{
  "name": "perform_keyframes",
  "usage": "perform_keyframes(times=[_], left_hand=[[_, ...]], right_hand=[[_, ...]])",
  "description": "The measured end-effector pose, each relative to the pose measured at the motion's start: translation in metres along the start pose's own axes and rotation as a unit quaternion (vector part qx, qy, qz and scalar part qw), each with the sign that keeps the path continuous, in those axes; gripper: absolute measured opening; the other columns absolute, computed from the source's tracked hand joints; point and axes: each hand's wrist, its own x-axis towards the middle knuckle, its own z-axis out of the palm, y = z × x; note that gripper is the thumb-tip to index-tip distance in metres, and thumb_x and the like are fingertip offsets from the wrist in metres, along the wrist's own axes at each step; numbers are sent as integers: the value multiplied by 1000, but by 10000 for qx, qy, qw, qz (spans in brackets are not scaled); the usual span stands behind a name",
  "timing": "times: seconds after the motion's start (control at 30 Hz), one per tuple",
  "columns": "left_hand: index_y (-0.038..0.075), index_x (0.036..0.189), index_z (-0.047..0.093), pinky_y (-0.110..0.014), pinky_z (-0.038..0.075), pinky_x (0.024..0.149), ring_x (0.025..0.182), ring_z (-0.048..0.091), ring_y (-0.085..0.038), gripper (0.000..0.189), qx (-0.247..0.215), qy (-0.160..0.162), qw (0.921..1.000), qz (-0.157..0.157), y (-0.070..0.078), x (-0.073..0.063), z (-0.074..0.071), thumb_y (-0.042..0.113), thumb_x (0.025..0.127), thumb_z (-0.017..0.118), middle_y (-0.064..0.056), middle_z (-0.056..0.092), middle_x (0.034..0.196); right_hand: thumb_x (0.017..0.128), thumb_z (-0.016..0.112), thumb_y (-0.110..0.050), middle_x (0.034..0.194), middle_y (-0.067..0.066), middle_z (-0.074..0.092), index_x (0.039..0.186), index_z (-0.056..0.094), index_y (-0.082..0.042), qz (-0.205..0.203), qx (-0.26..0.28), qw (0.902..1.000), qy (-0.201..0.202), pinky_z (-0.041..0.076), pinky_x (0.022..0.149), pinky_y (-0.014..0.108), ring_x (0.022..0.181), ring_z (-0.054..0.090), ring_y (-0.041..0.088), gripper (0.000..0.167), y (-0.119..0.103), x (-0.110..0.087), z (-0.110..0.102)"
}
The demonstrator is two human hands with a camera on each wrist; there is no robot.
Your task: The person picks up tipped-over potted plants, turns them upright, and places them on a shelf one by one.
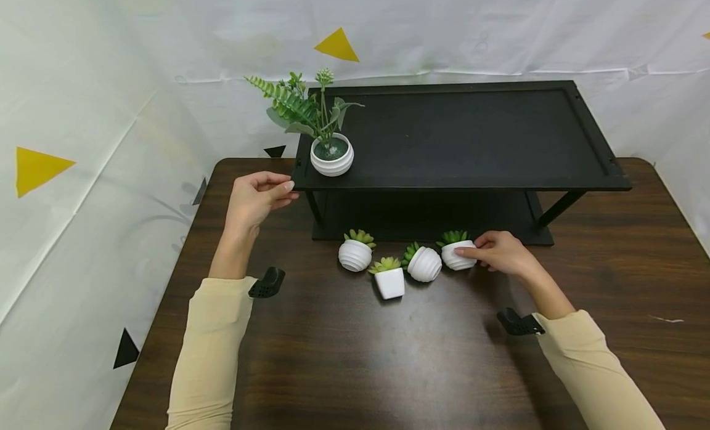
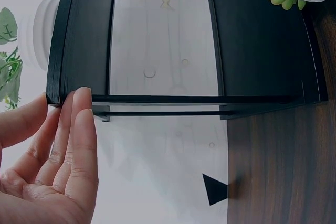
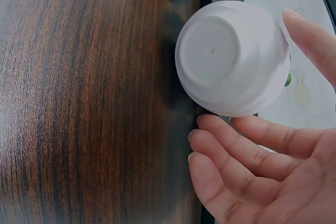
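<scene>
My left hand (image 1: 256, 199) pinches the front left corner of a black two-tier shelf (image 1: 444, 140), thumb on the upper board's top and fingers beneath its edge in the left wrist view. Near that corner, a leafy green plant in a ribbed white pot (image 1: 333, 156) stands on the upper board. My right hand (image 1: 501, 252) holds a small succulent in a round white pot (image 3: 231, 59) between thumb and fingers, at the right end of a row. Beside it lies another round-potted succulent (image 1: 424, 264), tipped over. Further left are a square-potted succulent (image 1: 390, 283) and a round-potted succulent (image 1: 355, 255).
Everything stands on a dark wooden table (image 1: 344, 368). The shelf's lower board (image 1: 421, 214) lies just behind the row of succulents, under the upper board. A white sheet (image 1: 444, 36) with yellow and black triangles hangs behind and to the left.
</scene>
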Motion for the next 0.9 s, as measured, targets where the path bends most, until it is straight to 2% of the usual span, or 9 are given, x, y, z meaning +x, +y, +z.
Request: perform_keyframes(times=[0.27,0.8,0.9], left_hand=[[-10,105,61,-28,55,73,72,67,-17,25,19,7,10000,-64,0,1,0,5,85,64,-3,64,78],[-9,105,61,-32,54,77,69,66,-11,25,48,0,9999,-127,0,0,0,6,85,64,-3,63,79],[-9,105,61,-32,54,76,70,67,-13,25,62,-4,9999,-126,0,0,0,5,86,64,-4,64,79]], right_hand=[[82,65,-44,85,17,59,102,54,9,20,-2,10000,-58,54,65,34,76,59,26,58,-1,2,2],[83,65,-42,87,14,58,108,52,12,-7,166,9996,-238,53,70,38,80,59,26,60,2,3,1],[83,65,-41,89,14,58,109,51,12,-26,185,9995,-272,53,71,39,81,58,26,61,3,2,1]])
